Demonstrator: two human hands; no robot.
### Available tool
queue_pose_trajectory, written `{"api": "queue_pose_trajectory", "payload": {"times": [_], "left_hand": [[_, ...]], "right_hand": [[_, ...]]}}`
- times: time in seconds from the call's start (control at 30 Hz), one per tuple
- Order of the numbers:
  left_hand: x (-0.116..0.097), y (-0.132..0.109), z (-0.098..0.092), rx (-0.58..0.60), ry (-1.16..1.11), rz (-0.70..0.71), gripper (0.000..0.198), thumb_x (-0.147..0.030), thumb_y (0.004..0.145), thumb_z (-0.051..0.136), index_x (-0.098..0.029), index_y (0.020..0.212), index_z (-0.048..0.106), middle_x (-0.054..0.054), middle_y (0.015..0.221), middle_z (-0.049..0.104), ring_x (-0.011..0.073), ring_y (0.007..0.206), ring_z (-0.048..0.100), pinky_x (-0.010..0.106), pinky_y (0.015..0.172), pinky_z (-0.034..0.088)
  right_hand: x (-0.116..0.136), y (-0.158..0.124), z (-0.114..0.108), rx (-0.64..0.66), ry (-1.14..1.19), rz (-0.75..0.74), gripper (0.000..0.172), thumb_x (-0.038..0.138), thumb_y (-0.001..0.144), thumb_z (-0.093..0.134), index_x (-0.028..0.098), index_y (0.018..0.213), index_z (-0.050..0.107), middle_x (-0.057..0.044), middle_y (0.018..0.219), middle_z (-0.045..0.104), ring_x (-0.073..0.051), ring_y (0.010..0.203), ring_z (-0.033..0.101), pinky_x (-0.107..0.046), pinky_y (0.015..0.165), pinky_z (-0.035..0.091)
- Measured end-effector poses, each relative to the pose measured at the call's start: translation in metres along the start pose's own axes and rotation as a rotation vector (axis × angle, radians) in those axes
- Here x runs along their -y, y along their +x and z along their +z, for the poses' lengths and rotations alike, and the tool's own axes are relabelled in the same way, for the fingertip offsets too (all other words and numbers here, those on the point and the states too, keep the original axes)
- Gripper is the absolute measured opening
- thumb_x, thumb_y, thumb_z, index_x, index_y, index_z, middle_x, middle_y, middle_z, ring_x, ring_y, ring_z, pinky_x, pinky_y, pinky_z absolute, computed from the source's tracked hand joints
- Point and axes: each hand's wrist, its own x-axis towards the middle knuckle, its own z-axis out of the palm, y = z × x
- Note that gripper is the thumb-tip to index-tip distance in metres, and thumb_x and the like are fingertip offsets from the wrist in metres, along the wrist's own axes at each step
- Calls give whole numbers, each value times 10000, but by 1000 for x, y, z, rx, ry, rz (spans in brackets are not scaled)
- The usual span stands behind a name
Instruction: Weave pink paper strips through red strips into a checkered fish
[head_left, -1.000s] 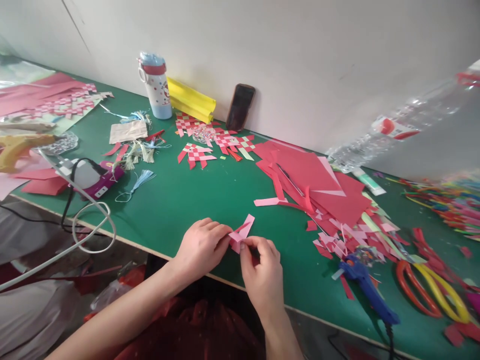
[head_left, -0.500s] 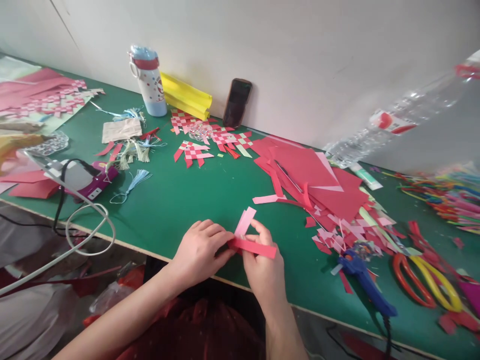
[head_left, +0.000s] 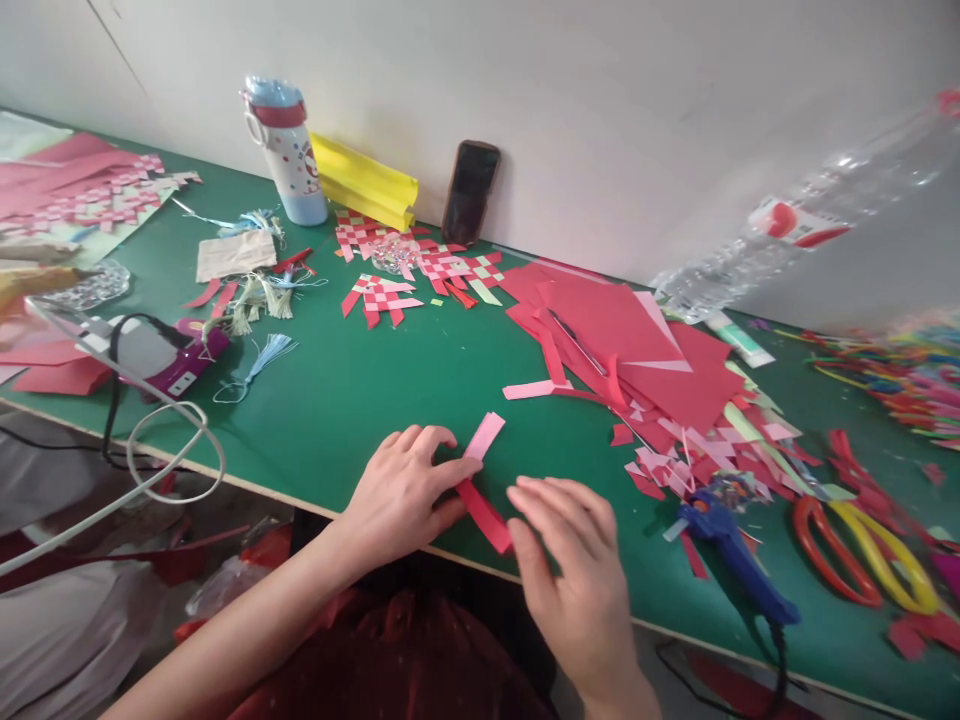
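Here we are at the green table (head_left: 390, 385), with the phone (head_left: 471, 192) leaning on the wall as our marker! Straight down from the phone, at the near edge, the left hand (head_left: 409, 490) has the paper strips (head_left: 484, 515) pinched between thumb and fingers, a pink end pointing up towards the phone and a red end slanting away from it. And the right hand (head_left: 574, 565), farther from the phone, has its fingers spread and is gripping nothing, its thumb right by the red end; whether they touch, I can't tell! Left of the phone stand the yellow paper (head_left: 364, 182) and the flask (head_left: 289, 155); just below it lie woven paper pieces (head_left: 379, 300). Right of the phone, red sheets (head_left: 615, 330) carry a pen (head_left: 576, 342), and well beyond rests a blue glue gun (head_left: 739, 560)!
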Motion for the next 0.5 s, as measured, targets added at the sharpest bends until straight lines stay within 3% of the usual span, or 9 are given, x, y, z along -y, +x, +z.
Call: {"api": "queue_pose_trajectory", "payload": {"times": [0.2, 0.3, 0.5], "left_hand": [[0, 1, 2, -7, 4, -7, 285, -361, 927, 577, -289, 1197, 627, 73, 1213, 558, 232, 1003, 561, 391, 835, 459], [1, 2, 2, -9, 6, -22, 255, -298, 912, 582, -281, 1159, 643, 63, 1190, 570, 227, 1001, 574, 387, 843, 467], [2, 4, 4, -42, -56, -35, 288, -155, 884, 536, -259, 1122, 662, 53, 1146, 596, 211, 992, 595, 381, 859, 483]], "right_hand": [[7, 2, 9, 122, -2, -36, 220, 371, 944, 598, 259, 1110, 690, -13, 1141, 732, -257, 1112, 575, -435, 957, 375], [4, 0, 12, 189, -21, -32, 180, 311, 963, 572, 281, 1088, 698, 28, 1119, 743, -237, 1092, 584, -425, 973, 350], [-6, -7, 13, 200, 6, -42, 213, 205, 964, 545, 261, 1111, 688, 32, 1172, 728, -216, 1123, 574, -409, 995, 357]]}}
